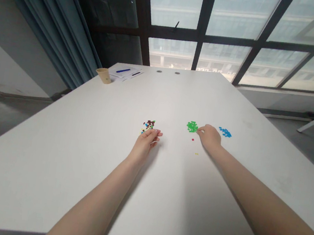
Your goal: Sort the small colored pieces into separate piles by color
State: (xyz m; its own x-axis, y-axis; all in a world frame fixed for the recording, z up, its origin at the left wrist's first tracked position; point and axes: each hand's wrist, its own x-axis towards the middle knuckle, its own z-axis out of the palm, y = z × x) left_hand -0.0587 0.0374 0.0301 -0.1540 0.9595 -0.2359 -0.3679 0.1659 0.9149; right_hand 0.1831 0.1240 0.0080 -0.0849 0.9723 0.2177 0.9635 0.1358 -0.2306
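My left hand [145,142] hovers at the near edge of a mixed pile of tiny pieces [149,124], mostly brown with some blue, green and yellow. Its thumb and fingertips are pinched together; whatever they hold is too small to make out. At the right edge of a pile of green pieces [192,126], my right hand [210,136] pinches with its fingertips, and what lies between them is hidden. Beyond that hand is a pile of blue pieces [225,132]. One red piece [193,139] and a bit of yellow [196,154] lie nearer to me.
A tan paper cup [103,75] stands at the table's far left edge. Beside it are papers [126,73] with a blue pen [123,70] on top. Two round grey discs [159,71] sit near the far edge of the white table [79,169].
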